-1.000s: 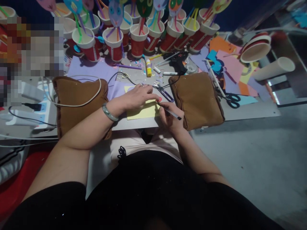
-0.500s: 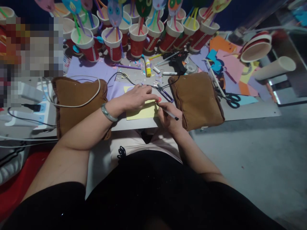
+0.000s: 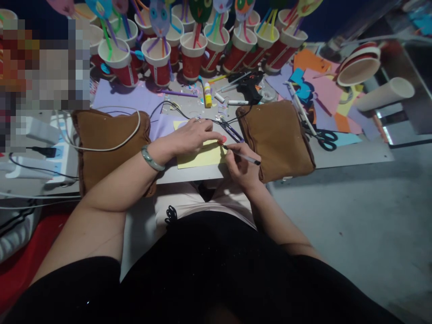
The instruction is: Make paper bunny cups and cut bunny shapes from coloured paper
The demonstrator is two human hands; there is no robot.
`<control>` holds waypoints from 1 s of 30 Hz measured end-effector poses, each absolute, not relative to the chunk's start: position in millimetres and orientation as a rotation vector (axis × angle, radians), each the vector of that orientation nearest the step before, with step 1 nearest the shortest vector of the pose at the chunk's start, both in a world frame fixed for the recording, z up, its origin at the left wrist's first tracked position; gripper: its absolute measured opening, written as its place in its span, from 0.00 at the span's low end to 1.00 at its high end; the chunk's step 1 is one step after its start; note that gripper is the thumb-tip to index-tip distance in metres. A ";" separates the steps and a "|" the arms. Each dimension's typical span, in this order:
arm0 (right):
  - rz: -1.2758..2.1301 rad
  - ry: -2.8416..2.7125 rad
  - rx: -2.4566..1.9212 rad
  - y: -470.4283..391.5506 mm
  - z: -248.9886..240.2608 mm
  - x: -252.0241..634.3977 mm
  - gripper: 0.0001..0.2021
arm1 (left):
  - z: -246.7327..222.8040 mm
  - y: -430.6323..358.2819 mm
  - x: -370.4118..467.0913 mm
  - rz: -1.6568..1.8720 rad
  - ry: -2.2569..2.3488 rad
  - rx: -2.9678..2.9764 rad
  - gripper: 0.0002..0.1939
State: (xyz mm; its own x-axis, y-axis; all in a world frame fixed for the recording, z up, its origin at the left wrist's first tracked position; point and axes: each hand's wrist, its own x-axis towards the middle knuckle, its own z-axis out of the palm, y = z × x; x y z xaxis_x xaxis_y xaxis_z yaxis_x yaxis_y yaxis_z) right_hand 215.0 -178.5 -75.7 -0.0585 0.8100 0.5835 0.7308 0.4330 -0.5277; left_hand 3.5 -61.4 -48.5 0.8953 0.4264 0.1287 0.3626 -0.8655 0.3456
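My right hand (image 3: 245, 168) grips a pen (image 3: 249, 158) with a clear barrel and dark end; its tip reaches the lower edge of a small round red piece (image 3: 224, 139). Palm down, my left hand (image 3: 194, 137) lies over a yellow sheet of paper (image 3: 191, 160) with its fingers stretched out. Its index fingertip presses at the left edge of the red piece. A utility knife (image 3: 233, 132) lies just beyond the two hands. Part of the yellow sheet is hidden beneath my left hand.
Brown cushions (image 3: 108, 157) flank the sheet, the other (image 3: 278, 139) at right. Behind stand several red paper cups (image 3: 193, 60) with figures. A glue stick (image 3: 207, 96), a glue gun (image 3: 251, 90), scissors (image 3: 326, 140) and coloured paper (image 3: 324, 90) lie about. A white cable (image 3: 138, 123) crosses the left cushion.
My right hand has shifted slightly to the right, and the pen has moved with it, lying at a flatter angle. My left hand stays in place on the sheet.
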 end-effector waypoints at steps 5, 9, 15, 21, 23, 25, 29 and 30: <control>0.190 -1.746 -1.396 -180.6 -74.2 214.2 0.06 | -47.3 -60.6 4.0 0.255 0.606 2.759 0.20; 0.201 -1.694 -1.401 -180.6 -73.5 213.2 0.06 | -44.9 -61.5 4.2 0.240 0.609 2.764 0.20; 0.225 -1.636 -1.386 -178.3 -77.7 212.9 0.05 | -43.1 -61.2 4.6 0.178 0.630 2.752 0.21; 0.255 -1.556 -1.378 -179.9 -77.7 220.6 0.07 | -44.9 -60.3 3.6 0.240 0.606 2.773 0.23; 0.262 -1.512 -1.354 -175.5 -72.1 227.9 0.09 | -45.7 -60.0 3.6 0.253 0.611 2.775 0.23; 0.288 -1.506 -1.320 -164.0 -64.6 237.2 0.10 | -46.3 -59.5 3.8 0.249 0.613 2.770 0.24; 0.444 -1.653 -1.309 -121.6 -54.5 253.8 0.11 | -45.7 -59.3 2.9 0.247 0.583 2.749 0.24; 0.522 -1.698 -1.303 -109.4 -54.5 256.3 0.11 | -45.3 -59.7 2.4 0.252 0.577 2.744 0.24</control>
